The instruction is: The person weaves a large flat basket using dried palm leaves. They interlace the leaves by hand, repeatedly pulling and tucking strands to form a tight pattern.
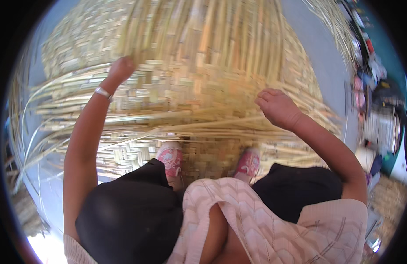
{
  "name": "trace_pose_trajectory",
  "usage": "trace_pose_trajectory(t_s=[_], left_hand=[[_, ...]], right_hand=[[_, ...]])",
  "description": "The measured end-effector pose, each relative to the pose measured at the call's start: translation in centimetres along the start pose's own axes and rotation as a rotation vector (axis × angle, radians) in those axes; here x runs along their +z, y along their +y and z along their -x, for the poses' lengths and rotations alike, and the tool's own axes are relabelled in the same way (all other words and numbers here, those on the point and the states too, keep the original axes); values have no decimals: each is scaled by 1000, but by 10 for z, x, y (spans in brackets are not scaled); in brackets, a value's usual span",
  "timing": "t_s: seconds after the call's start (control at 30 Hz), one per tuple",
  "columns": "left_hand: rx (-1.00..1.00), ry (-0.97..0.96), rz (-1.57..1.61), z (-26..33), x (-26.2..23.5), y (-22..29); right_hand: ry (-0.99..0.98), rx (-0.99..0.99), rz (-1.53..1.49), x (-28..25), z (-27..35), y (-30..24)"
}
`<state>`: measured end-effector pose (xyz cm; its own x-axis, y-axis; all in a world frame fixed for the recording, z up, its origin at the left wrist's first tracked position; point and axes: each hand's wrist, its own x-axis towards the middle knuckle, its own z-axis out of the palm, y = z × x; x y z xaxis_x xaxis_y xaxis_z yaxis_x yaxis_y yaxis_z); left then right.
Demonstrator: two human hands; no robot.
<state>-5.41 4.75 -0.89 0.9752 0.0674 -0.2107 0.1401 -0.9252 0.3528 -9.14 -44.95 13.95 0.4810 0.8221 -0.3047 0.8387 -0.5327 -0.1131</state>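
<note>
- Woven bamboo basket (203,57), large and half finished, stands right in front of the person, its flat woven base running under both feet and its wall rising and curving away toward the top of the view
- Left hand (120,69) rests on the basket wall with the fingers tucked into the weave and hidden there, so whether that grip is spread or pinching a strip cannot be told; a silver bangle (103,93) sits on the wrist
- Right hand (277,107) lies on the right side of the wall, fingers curled down with the tips against the loose strips; the grip is partly bent, and it is unclear whether it pinches a strip
- Loose bamboo strips (137,116) run across the wall between the two hands in a thick horizontal band, their free ends fanning out past the left edge of the basket
- Pink shoes (170,158) stand on the woven base, one below each hand's side, with black trousers (128,211) and a pale pink patterned top (256,224) nearer the lower edge
- Grey floor (326,61) shows to the right of the basket, with a heap of cluttered household things (379,119) at the far right rim, well apart from the hands
</note>
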Motion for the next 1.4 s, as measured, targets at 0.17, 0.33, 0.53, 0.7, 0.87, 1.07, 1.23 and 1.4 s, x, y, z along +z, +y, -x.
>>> trace_pose_trajectory(t_s=[0.17, 0.33, 0.53, 0.7, 0.87, 1.07, 1.23, 1.4], left_hand=[[132, 23, 34, 59, 20, 71], [426, -233, 141, 124, 35, 127], [491, -304, 132, 135, 43, 132], [372, -475, 211, 129, 33, 142], [509, -629, 96, 106, 6, 148], [571, -598, -161, 46, -53, 201], [706, -576, -179, 25, -71, 270], [808, -533, -135, 55, -44, 308]], right_hand=[[86, 370, -195, 47, 94, -19], [177, 721, -352, 102, 170, -58], [199, 1071, -479, 159, 248, -98], [87, 1732, -654, 175, 311, -131], [82, 2253, -697, 208, 378, -180], [-160, 2526, -769, 260, 435, -250], [-245, 2602, -939, 278, 430, -265], [-25, 2604, -911, 304, 447, -287]])
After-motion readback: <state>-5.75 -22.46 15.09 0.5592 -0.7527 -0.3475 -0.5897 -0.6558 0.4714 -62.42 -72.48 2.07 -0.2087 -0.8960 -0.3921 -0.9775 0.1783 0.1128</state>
